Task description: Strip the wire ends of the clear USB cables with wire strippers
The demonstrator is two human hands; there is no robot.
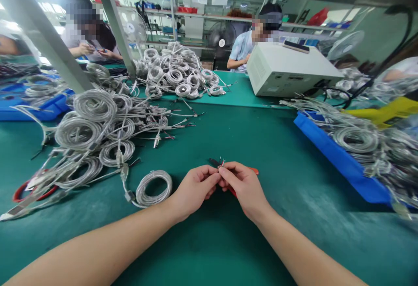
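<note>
Both hands meet fingertip to fingertip over the green work surface. My left hand [199, 186] is closed in a pinch on the end of a cable. My right hand [243, 186] pinches at the same spot, where thin coloured wires [222, 163] stick up between the fingertips. Beneath the hands lies a tool with red-orange handles [254, 170] and a dark tip [214, 162], probably pliers or cutters, mostly covered. Just left of my left hand rests a coiled clear-grey cable [154, 188] with a USB plug [124, 172] on its other end.
A heap of coiled cables [94, 120] covers the left side, with scissors [32, 190] at its edge. Another pile [176, 70] stands behind. Blue trays [342, 164] of cables sit right and left. A beige metal box [290, 68] stands at the back; co-workers sit beyond.
</note>
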